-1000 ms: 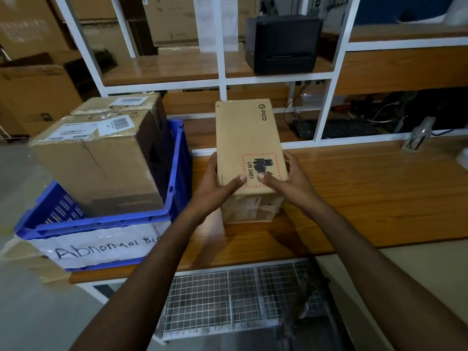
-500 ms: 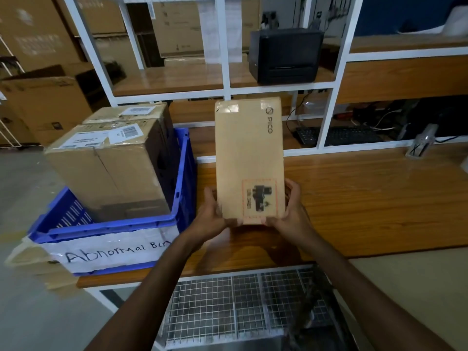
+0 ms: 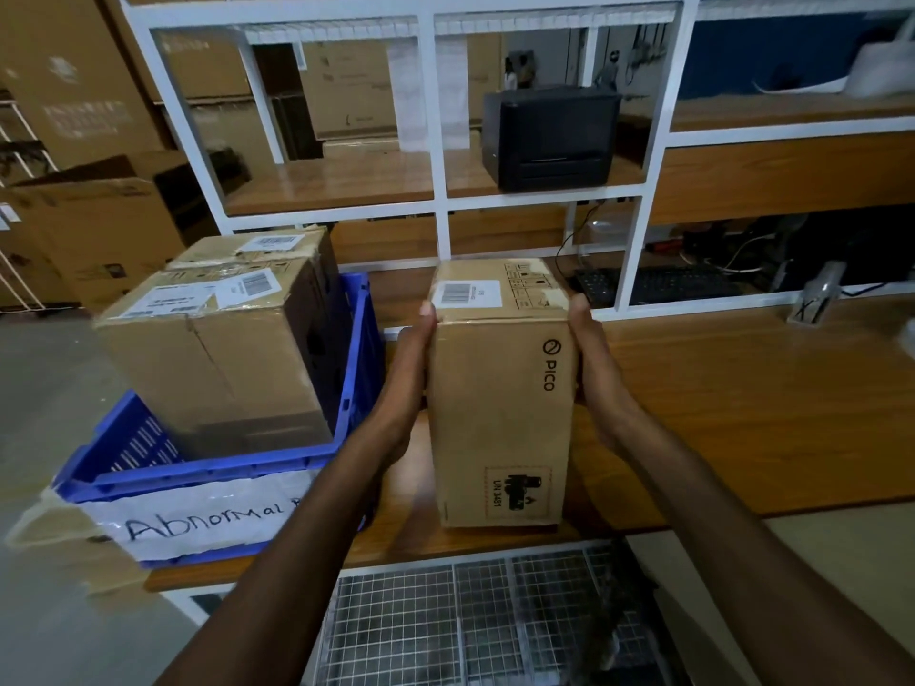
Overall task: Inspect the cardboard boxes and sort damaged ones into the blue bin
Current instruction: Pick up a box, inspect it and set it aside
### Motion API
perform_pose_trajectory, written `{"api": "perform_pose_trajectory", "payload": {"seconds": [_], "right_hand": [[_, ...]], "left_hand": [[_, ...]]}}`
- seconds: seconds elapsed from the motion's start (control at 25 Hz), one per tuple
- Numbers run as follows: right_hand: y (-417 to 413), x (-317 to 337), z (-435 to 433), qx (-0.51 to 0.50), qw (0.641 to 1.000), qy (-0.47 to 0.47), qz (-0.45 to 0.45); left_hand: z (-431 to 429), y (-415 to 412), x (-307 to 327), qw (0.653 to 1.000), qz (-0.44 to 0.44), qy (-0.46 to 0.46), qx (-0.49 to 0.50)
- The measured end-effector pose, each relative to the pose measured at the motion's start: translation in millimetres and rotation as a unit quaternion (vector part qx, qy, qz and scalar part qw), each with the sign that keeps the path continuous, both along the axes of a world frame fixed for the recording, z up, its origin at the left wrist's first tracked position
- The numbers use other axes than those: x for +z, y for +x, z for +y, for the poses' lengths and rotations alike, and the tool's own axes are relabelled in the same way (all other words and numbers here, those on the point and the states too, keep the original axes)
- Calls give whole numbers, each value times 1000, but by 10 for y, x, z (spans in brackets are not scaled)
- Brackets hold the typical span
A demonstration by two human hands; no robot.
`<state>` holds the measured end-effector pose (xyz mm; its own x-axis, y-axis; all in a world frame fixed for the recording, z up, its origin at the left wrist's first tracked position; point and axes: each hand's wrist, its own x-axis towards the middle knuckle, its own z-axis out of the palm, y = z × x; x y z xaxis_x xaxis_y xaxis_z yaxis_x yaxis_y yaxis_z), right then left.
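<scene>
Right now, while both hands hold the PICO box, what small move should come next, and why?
Probably turn the PICO box a quarter turn between the left hand and right hand. Only its front and labelled top show. The sides lie under the palms, so damage there is unchecked. The top's right edge shows a pale patch.
</scene>
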<state>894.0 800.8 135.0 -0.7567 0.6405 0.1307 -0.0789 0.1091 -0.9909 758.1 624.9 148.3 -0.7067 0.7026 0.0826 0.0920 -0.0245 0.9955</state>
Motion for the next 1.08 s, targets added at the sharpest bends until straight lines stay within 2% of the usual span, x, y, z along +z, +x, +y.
{"api": "perform_pose_trajectory", "payload": {"seconds": [0.12,0.2,0.28,0.36,0.56,0.64,0.72,0.84,0.96,1.04,1.08], "right_hand": [[15,138,147,-3,1000,2,20],[119,152,290,44,999,16,13],[201,112,361,93,991,81,-44],[211,10,351,86,976,171,-107],[264,-514,141,44,935,315,-160],[279,-704,114,27,909,369,-192],[260,-818,116,23,899,391,-196],[261,-866,123,69,930,304,-194],[261,-816,88,85,981,97,-145],[215,-634,98,72,992,-16,-101],[172,-511,126,64,993,-35,-91]], "left_hand": [[7,-116,64,1000,-15,5,7],[-79,-227,-4,1000,16,3,-26],[-174,-297,-76,994,71,-27,-73],[-202,-265,-137,990,82,-61,-95],[-143,-140,-239,995,-73,-58,-34],[-120,-147,-248,994,-78,-70,-15],[-81,-206,-275,993,-70,-94,-10],[-91,-254,-355,984,-96,-144,-35],[-137,-252,-493,981,-102,-161,-39],[-94,-264,-485,982,-93,-162,-42],[-53,-246,-438,981,-84,-165,-52]]}}
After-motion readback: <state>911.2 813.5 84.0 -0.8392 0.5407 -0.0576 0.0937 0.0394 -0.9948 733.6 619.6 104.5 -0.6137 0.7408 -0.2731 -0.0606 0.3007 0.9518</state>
